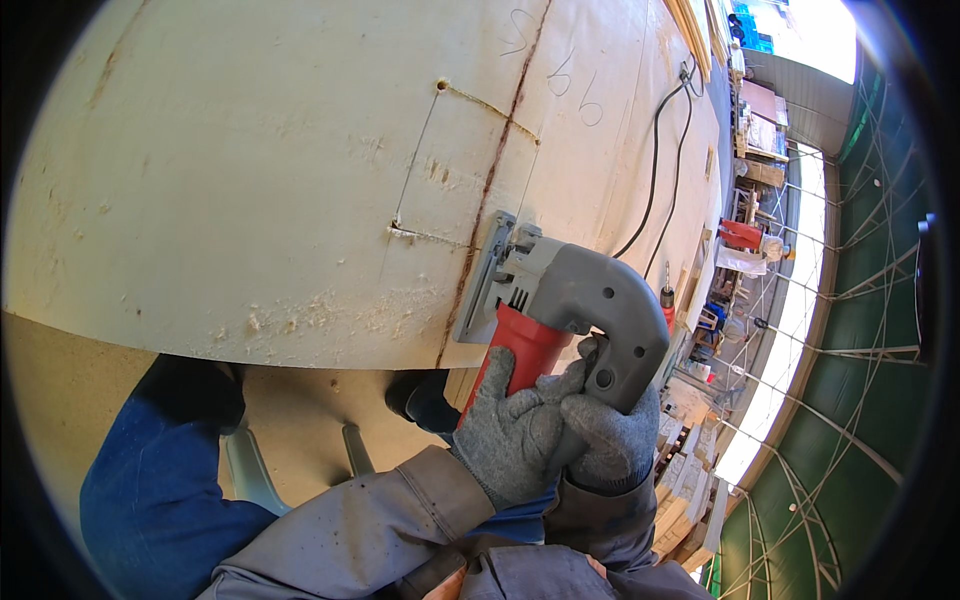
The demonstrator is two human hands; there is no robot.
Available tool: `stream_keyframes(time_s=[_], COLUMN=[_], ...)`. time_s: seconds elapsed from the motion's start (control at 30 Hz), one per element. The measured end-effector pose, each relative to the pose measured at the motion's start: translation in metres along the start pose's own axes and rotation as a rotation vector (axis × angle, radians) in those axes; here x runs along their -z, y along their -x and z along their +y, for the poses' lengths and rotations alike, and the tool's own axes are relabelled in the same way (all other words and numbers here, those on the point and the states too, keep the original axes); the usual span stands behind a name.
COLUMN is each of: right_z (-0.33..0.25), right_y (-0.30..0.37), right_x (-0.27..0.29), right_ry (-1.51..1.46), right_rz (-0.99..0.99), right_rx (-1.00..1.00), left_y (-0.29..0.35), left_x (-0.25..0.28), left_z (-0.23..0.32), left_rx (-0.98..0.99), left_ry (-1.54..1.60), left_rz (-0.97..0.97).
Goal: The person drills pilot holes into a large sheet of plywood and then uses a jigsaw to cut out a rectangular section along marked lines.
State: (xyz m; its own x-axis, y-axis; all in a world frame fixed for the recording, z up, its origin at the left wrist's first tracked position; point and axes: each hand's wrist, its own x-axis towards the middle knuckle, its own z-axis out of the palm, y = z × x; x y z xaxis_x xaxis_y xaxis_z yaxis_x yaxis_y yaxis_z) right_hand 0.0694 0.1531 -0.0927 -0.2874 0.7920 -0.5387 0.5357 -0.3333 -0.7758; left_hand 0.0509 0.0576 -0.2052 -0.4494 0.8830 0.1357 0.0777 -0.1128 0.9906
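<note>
I hold a red and grey jigsaw [590, 290] on a large pale wooden board [250, 170]. Its metal base plate [484, 285] lies against the board, over a dark brown seam. My left hand [515, 430], in a grey knitted glove, is closed round the red part of the body. Wrapped round the rear of the grey handle is my right hand [615, 435], gloved alike. A thin pencilled rectangle is drawn on the board, with a drilled hole [441, 86] at one corner. Cuts run along two of its sides, the lower one leading toward the jigsaw. The blade is hidden.
Sawdust [290, 320] is scattered near the board's front edge. A black cable [655, 180] runs over the board's right part. A red-handled tool with a metal chuck [668, 300] lies to the right. Below the board are my blue-trousered leg [150, 470] and grey stool legs [252, 465].
</note>
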Motion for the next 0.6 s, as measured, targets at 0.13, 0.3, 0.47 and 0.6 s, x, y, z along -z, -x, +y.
stream_keyframes(time_s=[0.13, 0.3, 0.47, 0.6], right_z=[-0.003, -0.001, -0.006, -0.002], right_y=[-0.001, -0.002, -0.002, -0.004], right_x=[-0.001, 0.003, 0.000, 0.006], right_ry=[0.018, 0.042, 0.059, 0.056], right_rz=[-0.006, -0.009, -0.025, -0.024], right_rx=[0.007, 0.019, 0.008, 0.027], left_y=[-0.003, -0.001, -0.001, -0.001], left_x=[0.002, -0.004, -0.005, -0.009], left_z=[0.001, -0.001, -0.002, -0.003], left_rx=[-0.006, 0.005, -0.014, 0.003], left_ry=[-0.010, -0.025, -0.029, -0.005], left_rz=[0.004, -0.023, -0.001, 0.013])
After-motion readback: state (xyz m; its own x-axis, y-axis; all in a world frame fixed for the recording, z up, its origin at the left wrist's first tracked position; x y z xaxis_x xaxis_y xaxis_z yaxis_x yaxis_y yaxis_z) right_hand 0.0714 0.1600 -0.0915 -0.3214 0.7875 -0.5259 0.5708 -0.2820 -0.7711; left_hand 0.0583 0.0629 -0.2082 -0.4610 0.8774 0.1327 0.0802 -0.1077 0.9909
